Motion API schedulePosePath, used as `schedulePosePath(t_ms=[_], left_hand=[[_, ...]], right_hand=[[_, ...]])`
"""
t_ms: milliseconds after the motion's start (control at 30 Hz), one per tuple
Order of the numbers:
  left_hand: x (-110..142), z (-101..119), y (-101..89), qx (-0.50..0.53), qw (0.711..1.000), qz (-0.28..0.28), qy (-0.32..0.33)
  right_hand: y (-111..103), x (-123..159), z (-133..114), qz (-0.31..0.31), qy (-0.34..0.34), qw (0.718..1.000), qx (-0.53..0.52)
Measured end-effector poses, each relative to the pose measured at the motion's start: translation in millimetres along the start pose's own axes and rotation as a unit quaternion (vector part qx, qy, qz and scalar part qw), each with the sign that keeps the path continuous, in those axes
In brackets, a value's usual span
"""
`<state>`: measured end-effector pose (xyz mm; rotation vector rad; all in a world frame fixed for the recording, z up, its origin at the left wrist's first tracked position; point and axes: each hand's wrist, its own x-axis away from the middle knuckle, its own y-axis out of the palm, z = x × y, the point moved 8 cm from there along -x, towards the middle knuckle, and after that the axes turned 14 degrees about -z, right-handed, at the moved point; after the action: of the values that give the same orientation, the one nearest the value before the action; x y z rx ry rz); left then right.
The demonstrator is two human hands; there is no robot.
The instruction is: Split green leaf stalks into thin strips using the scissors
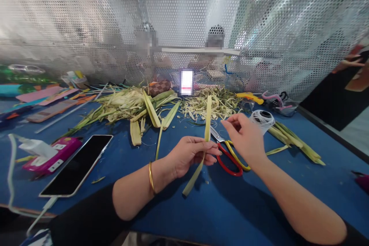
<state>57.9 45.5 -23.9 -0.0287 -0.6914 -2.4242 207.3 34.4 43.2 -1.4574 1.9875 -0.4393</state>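
A pale green plant strip, apparently corn husk, stands upright between the thumb and fingers of my left hand. Its lower end hangs below the palm towards the table. My right hand hovers to the right with fingertips drawn together; whether anything thin is between them I cannot make out. Below and between both hands lie scissors with one red and one yellow handle. Just behind my right hand is a spool of white thread, partly hidden by it.
Piled husks and shredded strips line the back, before a perforated screen. At left are a phone on a cable and a magenta power strip. More husk pieces lie right. People show beyond the screen.
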Motion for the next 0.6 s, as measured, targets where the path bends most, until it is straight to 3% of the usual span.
schedulePosePath(t_ms=[33, 100, 200, 300, 467, 600], left_hand=[[0.2, -0.4, -0.9, -0.01, 1.0, 0.014, 0.0], [0.4, -2.1, -1.2, -0.03, 0.999, 0.036, -0.004], [0.0, -6.0, 0.7, -0.045, 0.998, 0.05, -0.01], [-0.5, -8.3, 2.7, -0.039, 0.998, 0.043, -0.009], [-1.6, -6.0, 5.9, 0.007, 1.0, -0.004, 0.013], [-0.7, -3.6, 4.3, 0.005, 0.999, 0.006, 0.036]], right_hand=[[-2.0, 3.6, -11.0, 0.007, -0.042, 0.999, 0.014], [7.4, 10.5, -26.6, -0.05, -0.093, 0.994, -0.036], [22.7, 19.0, -32.9, -0.107, -0.067, 0.985, -0.12], [26.7, 20.8, -32.7, -0.105, -0.043, 0.983, -0.142], [18.9, 15.8, -29.7, -0.087, -0.064, 0.982, -0.156], [15.0, 16.0, -29.6, -0.078, -0.08, 0.981, -0.158]])
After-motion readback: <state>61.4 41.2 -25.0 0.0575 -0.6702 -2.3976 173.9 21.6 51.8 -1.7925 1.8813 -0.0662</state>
